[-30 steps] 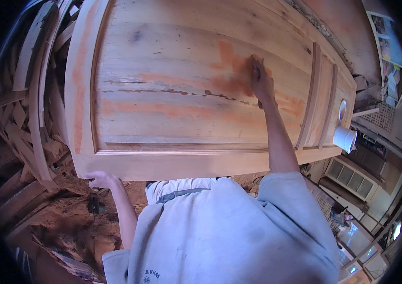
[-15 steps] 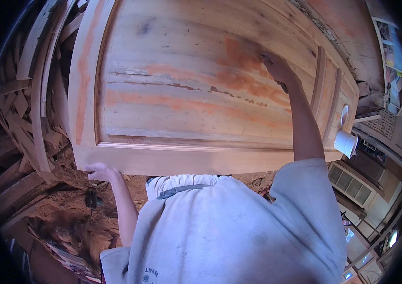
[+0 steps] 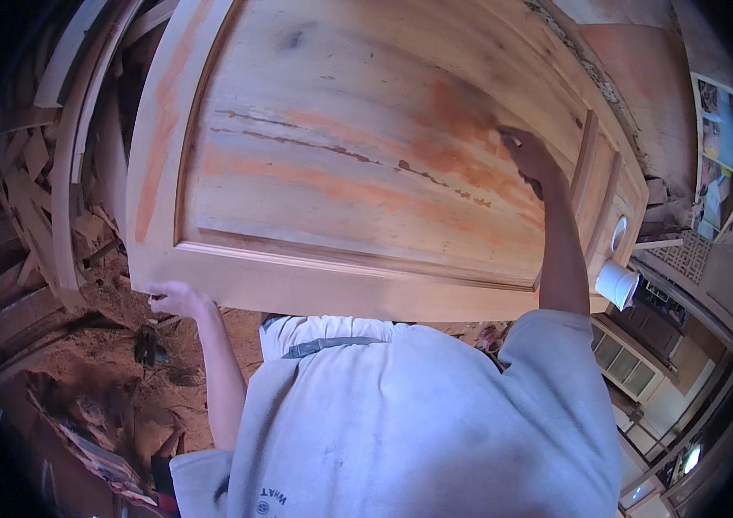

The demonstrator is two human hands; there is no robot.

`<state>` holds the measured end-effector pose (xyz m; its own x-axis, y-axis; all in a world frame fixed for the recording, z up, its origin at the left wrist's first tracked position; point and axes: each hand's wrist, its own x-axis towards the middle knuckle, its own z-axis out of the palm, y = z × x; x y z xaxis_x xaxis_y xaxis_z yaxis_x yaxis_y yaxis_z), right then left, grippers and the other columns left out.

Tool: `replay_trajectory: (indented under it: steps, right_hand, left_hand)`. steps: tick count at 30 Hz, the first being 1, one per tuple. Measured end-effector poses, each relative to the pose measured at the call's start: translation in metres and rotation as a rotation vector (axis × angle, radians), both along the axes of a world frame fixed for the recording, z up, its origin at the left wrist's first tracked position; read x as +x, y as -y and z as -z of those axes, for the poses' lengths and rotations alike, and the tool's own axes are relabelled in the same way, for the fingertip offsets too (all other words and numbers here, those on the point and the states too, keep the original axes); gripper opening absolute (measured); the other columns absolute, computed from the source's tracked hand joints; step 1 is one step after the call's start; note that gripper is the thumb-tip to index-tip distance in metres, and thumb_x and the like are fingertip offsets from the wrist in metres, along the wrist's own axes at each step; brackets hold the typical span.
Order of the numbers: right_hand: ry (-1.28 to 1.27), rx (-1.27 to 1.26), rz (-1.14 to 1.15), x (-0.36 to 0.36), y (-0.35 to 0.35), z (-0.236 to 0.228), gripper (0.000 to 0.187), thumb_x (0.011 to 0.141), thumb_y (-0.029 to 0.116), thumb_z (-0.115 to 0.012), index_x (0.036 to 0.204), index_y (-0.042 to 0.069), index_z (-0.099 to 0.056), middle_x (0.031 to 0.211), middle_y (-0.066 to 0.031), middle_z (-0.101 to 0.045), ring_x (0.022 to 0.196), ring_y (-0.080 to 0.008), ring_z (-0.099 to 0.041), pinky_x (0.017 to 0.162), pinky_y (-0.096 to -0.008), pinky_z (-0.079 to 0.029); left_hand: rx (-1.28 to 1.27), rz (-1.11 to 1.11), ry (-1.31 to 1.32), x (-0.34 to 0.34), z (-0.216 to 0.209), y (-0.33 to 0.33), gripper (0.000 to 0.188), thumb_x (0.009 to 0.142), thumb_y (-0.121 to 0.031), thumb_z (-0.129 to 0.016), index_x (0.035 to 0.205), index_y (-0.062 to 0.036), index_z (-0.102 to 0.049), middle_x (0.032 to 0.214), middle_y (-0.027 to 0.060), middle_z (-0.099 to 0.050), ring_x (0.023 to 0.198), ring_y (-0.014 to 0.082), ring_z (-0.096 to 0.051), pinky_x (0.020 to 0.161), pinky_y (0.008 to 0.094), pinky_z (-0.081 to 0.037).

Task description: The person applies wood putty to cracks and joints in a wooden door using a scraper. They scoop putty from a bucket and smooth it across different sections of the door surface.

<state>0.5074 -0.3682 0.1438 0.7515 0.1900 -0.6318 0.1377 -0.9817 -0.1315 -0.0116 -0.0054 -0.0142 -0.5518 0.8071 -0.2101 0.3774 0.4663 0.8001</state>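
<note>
A large pale wooden panelled door point(image 3: 340, 293) lies before me, with orange-brown filler smeared over its panel and dark cracks point(image 3: 353, 155) running lengthwise. My right hand point(image 3: 529, 160) is on the panel at the right end of the thickest smear, fingers bent and pressed together. A dark edge shows beneath that hand, but what it holds is hidden. At the door's near left corner, my left hand point(image 3: 180, 300) rests with its fingers curled at the edge.
A white tub point(image 3: 617, 285) stands at the door's right end, beside a round white piece point(image 3: 619, 233). Wood offcuts point(image 3: 34, 173) are heaped on the left. Sawdust point(image 3: 98, 337) covers the floor below. A white-framed glazed cabinet piece point(image 3: 630, 358) sits at the lower right.
My right hand has come a little nearer to me across the panel. The whole view has shifted slightly. My left hand stays at the same corner of the door.
</note>
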Motion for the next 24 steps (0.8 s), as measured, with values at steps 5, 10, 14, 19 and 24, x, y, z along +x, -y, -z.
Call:
replay_trajectory:
  steps: [5,10,14,19,24]
  right_hand:
    - [0.057,0.034,-0.006,0.024,-0.005,0.015,0.04,0.104,0.034,-0.048,0.137,0.015,-0.061,0.071,-0.0094,-0.064,0.045,-0.0159,-0.053,0.043,-0.0341,-0.047]
    - [-0.037,-0.008,-0.119,0.024,-0.004,0.012,0.042,0.104,0.035,-0.05,0.14,0.016,-0.058,0.069,-0.0071,-0.061,0.044,-0.0132,-0.051,0.042,-0.0314,-0.046]
    - [-0.159,-0.162,-0.104,0.018,0.005,0.007,0.041,0.104,0.035,-0.048,0.136,0.013,-0.061,0.064,-0.0091,-0.058,0.045,-0.0163,-0.052,0.043,-0.0364,-0.045]
    - [-0.218,-0.045,0.022,-0.029,0.023,-0.011,0.043,0.104,0.037,-0.05,0.141,0.017,-0.058,0.065,-0.0041,-0.054,0.046,-0.0128,-0.05,0.043,-0.0321,-0.043]
    - [-0.333,0.916,1.068,-0.106,0.086,0.015,0.05,0.106,0.048,-0.046,0.135,0.009,-0.053,0.073,0.0031,-0.05,0.039,-0.006,-0.037,0.037,-0.0225,-0.035]
  left_hand:
    - [-0.091,-0.03,-0.074,0.016,-0.017,0.0,0.061,0.108,-0.041,-0.038,0.129,0.0154,-0.036,0.126,0.0354,-0.051,0.111,0.0428,-0.06,0.091,0.0485,-0.056]
    - [-0.133,-0.02,-0.108,0.013,-0.019,0.0,0.063,0.107,-0.044,-0.036,0.131,0.014,-0.035,0.128,0.0356,-0.05,0.113,0.0447,-0.059,0.093,0.0492,-0.056]
    - [-0.136,-0.008,-0.049,0.02,-0.026,0.003,0.068,0.107,-0.047,-0.035,0.135,0.0147,-0.03,0.132,0.0368,-0.047,0.116,0.0456,-0.058,0.095,0.049,-0.057]
    - [-0.081,-0.016,-0.001,0.021,-0.026,0.003,0.072,0.107,-0.046,-0.036,0.14,0.0165,-0.022,0.135,0.0388,-0.042,0.119,0.0464,-0.056,0.1,0.0487,-0.055]
    - [-0.025,0.0,0.005,0.017,-0.012,0.002,0.067,0.107,-0.044,-0.038,0.136,0.0158,-0.028,0.13,0.0393,-0.046,0.117,0.0481,-0.057,0.097,0.0503,-0.056]
